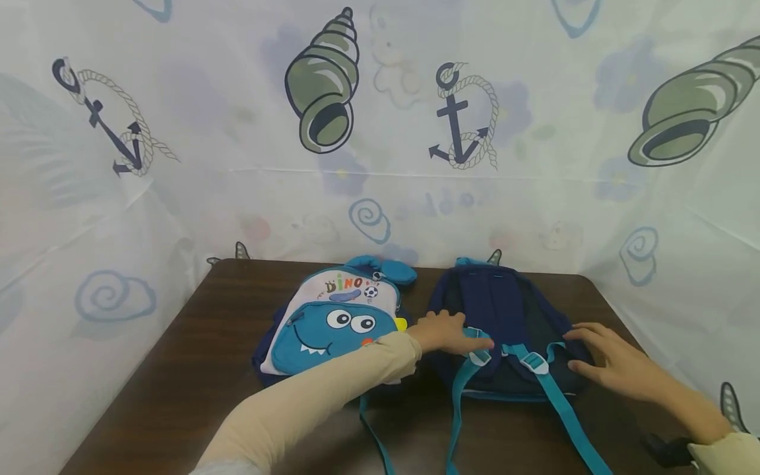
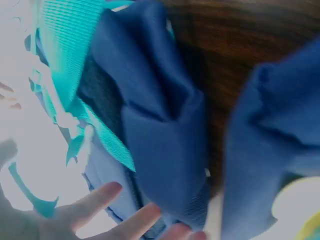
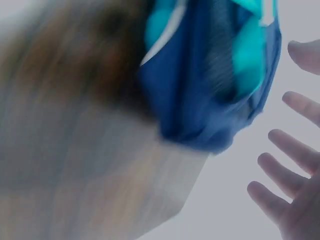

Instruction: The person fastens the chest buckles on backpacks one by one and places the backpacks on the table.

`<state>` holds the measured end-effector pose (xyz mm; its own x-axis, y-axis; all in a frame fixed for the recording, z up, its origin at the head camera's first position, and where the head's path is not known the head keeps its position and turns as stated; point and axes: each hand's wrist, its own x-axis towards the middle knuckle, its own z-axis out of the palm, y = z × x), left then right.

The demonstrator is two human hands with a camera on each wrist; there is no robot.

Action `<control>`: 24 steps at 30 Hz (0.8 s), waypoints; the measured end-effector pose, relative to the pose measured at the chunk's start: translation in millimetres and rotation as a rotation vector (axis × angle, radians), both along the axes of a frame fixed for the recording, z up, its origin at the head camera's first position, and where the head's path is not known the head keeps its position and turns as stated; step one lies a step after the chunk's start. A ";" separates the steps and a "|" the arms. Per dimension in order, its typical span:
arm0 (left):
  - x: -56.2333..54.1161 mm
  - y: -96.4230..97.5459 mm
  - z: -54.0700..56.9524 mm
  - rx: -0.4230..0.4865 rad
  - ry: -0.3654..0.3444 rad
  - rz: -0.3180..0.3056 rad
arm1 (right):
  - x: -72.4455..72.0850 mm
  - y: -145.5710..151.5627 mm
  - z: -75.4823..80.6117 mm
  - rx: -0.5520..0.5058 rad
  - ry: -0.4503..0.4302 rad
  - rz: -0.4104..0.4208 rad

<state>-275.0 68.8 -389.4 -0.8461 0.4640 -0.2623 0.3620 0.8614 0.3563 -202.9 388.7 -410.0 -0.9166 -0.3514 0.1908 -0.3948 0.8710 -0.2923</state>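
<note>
A navy backpack lies back side up at the right of the table, its turquoise straps trailing toward the near edge. My left hand reaches across to its left side, fingers extended at the edge and thumb over a white strap buckle. In the left wrist view the spread fingers lie along the navy side panel. At the opposite side is my right hand, fingers apart by the bag's right edge. The right wrist view, partly blurred, shows those fingers spread beside the backpack.
Left of the navy backpack, a second backpack lies face up, with a blue dinosaur face and DINO lettering. My left forearm passes over its lower corner. The brown table is backed by a patterned cloth with shells and anchors.
</note>
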 end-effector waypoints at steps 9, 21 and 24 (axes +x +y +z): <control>-15.3 -10.1 -0.9 0.269 0.067 0.032 | -32.9 -49.7 -4.3 0.009 0.043 0.121; -31.6 -9.8 -16.0 0.183 0.154 -0.160 | -48.6 -74.2 -29.6 -0.005 -0.041 0.111; -28.9 -3.9 -17.2 0.151 0.159 -0.217 | -51.2 -77.5 -33.4 -0.042 -0.045 0.108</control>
